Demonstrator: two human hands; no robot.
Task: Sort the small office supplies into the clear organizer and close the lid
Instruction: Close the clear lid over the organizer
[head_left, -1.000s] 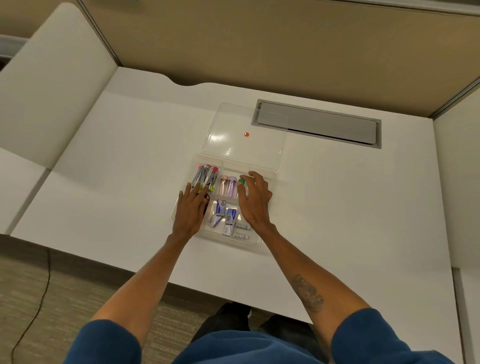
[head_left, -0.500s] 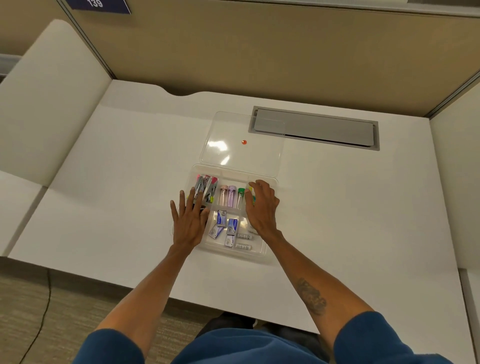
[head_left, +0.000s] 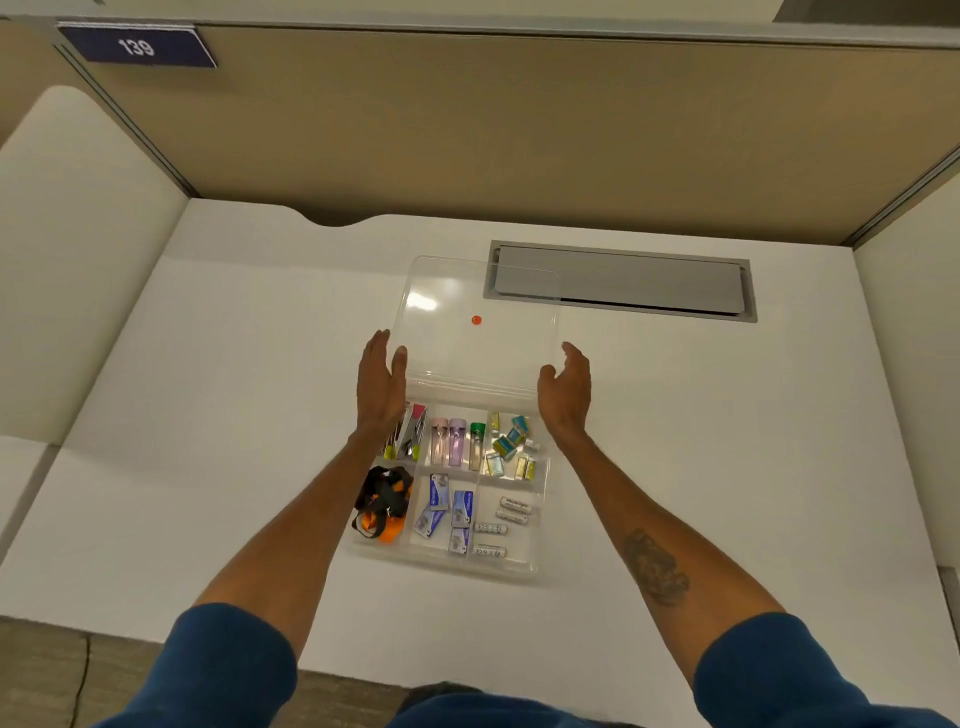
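Both hands have left the compartments and gone up to the lid (head_left: 480, 283), which I read as the sorting being over and the closing about to begin. The left hand (head_left: 381, 384) is at the lid's 8 o'clock, fingers straight and together, thumb against the lid's edge. The right hand (head_left: 566, 387) is at 4 o'clock, fingers loosely curved, gripping nothing (whether it touches the edge I cannot tell).

The clear organizer (head_left: 542, 499) sits mid-worktop (head_left: 208, 415), with the lid flat on the worktop at its 12 o'clock, not yet raised.

A second ago the left hand lay over the compartments at 9 o'clock and the right hand's fingers were in the 1 o'clock one. With them gone, the orange-and-black lanyard (head_left: 384, 499), the staple boxes (head_left: 439, 493) and the batteries (head_left: 491, 529) lie uncovered in separate compartments. The lid itself has not shifted.
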